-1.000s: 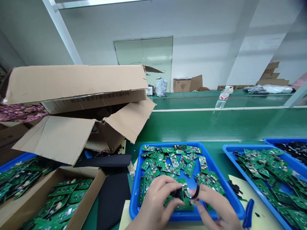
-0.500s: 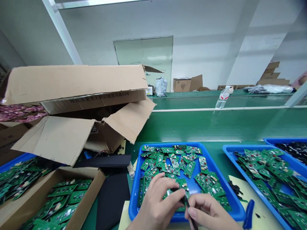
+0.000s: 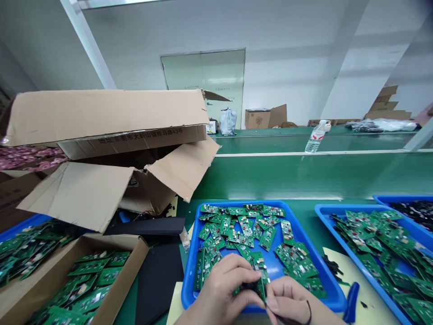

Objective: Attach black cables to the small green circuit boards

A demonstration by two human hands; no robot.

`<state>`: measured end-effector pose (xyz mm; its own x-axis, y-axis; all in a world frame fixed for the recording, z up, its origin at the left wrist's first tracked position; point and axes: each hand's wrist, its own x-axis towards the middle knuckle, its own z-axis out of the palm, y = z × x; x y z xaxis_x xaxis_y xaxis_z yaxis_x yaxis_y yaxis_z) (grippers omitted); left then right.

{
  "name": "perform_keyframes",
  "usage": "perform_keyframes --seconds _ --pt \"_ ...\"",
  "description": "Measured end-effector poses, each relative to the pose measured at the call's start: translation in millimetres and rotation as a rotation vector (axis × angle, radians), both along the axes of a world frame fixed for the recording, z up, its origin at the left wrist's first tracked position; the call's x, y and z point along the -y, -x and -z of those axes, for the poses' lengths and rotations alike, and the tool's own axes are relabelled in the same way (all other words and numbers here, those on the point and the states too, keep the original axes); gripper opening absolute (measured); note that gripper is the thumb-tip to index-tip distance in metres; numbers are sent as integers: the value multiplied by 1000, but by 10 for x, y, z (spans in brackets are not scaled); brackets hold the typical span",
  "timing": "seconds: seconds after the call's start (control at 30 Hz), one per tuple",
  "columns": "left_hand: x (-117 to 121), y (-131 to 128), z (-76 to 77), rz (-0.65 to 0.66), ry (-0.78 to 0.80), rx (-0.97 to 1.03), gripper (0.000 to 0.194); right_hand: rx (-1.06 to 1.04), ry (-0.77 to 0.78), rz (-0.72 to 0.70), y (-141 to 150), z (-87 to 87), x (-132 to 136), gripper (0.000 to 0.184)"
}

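Circuit board (image 3: 262, 289) over crowded tray (image 3: 306, 243)

Left hand (image 3: 226, 285) of mine low at centre, back up, knuckles bent, fingers curled toward right; index above, thumb below, tips gripping with gap between. My right hand (image 3: 287, 298) just beside it, slightly lower, fingers folded, thumb and index pinched, aimed left near left thumb tip. Both hands bare, wrists (image 3: 326, 315) angled inward (forearms mostly cut off by bottom edge)
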<state>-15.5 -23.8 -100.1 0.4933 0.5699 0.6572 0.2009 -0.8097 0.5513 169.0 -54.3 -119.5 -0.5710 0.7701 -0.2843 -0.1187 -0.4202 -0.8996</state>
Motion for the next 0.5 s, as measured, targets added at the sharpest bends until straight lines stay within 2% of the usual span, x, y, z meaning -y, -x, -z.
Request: perform_keyframes --seconds 0.2,0.37,0.5 --pt "9 -8 -3 72 270 110 30 -45 -42 -101 -9 74 1 48" --pt "48 -46 4 50 522 176 37 -74 -104 -62 44 95 -1 52" --pt "71 -62 -35 24 626 125 41 -42 -143 -31 54 -7 7 50"
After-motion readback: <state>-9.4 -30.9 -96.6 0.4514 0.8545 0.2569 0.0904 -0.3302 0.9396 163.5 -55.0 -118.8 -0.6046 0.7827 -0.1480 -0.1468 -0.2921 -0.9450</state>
